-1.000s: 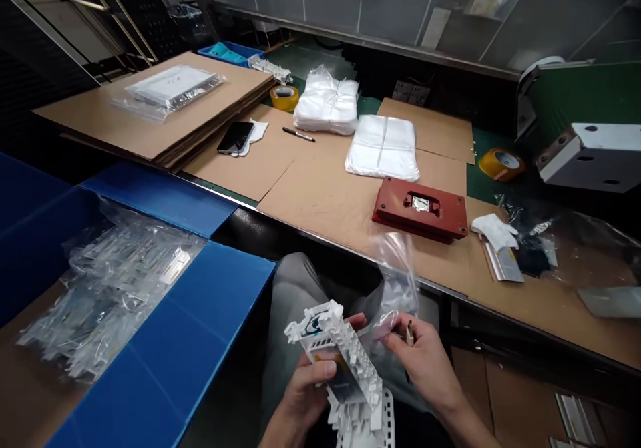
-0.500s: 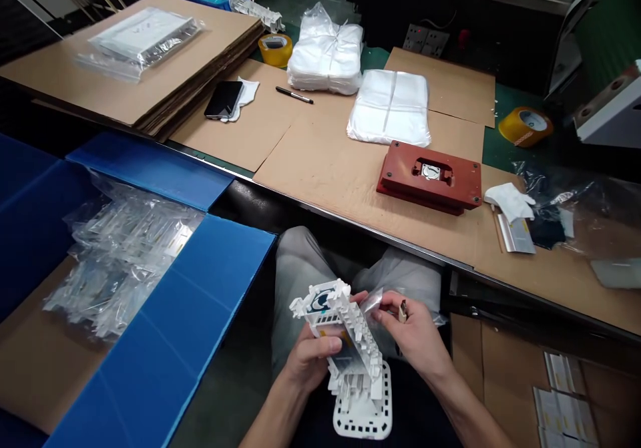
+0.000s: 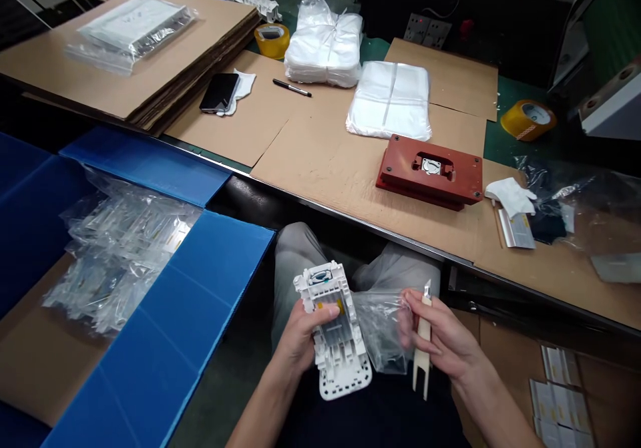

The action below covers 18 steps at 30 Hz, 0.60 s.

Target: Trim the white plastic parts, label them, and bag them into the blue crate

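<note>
My left hand [image 3: 300, 334] is closed round a white plastic housing [image 3: 345, 364], its thumb lying across the front. The housing has notched sides, a dark round mark near its top and a rounded, slotted foot. My right hand [image 3: 445, 334] pinches the edge of a clear plastic bag [image 3: 383, 334] and also grips a pale forked tool [image 3: 423, 331]. The tool's metal tip points up and its two prongs point down. The bag hangs between my hands, beside the housing; whether the left fingers behind the housing touch it is hidden.
Over my lap runs a cardboard-covered bench [image 3: 310, 161], with a red block fixture [image 3: 425, 174] and tied stacks of white bags [image 3: 388, 101]. At left, a blue box [image 3: 165, 328] holds bagged parts [image 3: 125, 254]. Yellow tape [image 3: 528, 119] lies at right, a phone [image 3: 219, 93] further left.
My right hand has moved right, drawing the clear bag out wider beside the housing. The forked tool now shows at full length. The housing has turned to face me more and sits slightly higher.
</note>
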Available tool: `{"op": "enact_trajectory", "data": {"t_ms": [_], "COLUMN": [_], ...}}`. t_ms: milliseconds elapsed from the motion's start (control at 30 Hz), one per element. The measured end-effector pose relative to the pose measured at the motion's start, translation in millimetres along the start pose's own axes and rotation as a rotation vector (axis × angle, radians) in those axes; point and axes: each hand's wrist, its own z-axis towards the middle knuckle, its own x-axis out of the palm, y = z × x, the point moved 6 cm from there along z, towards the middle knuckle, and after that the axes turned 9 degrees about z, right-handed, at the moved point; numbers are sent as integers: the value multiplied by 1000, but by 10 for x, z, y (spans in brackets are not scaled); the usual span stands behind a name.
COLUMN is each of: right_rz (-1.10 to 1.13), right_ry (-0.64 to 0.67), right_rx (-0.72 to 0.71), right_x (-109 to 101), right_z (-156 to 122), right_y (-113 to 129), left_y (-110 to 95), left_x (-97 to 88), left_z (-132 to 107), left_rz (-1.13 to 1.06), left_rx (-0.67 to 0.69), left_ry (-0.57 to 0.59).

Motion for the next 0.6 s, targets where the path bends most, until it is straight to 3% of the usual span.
{"op": "enact_trajectory", "data": {"t_ms": [133,267,400,500,600], "right_rz": [24,-57,-228,-529,-828], "right_ry": [-5,-171,-254,-173,67], "right_rx": [22,-105,-215,-374,-509], "right_x": [-170,-309,-334,-262,-82], "right_z": [-53,-48,-67,-111,-162], "right_y": [-16,81,220,424,617], "left_y": [-116,-213,-360,-407,-449], "left_x": [-120,-219,-130,87,269], "left_z": [78,55,-24,-101,-135], "left_rz": [53,68,212,536,941], "left_rx": [-41,-59,-4,-22,51], "left_ry": [17,53,173,340,368]}}
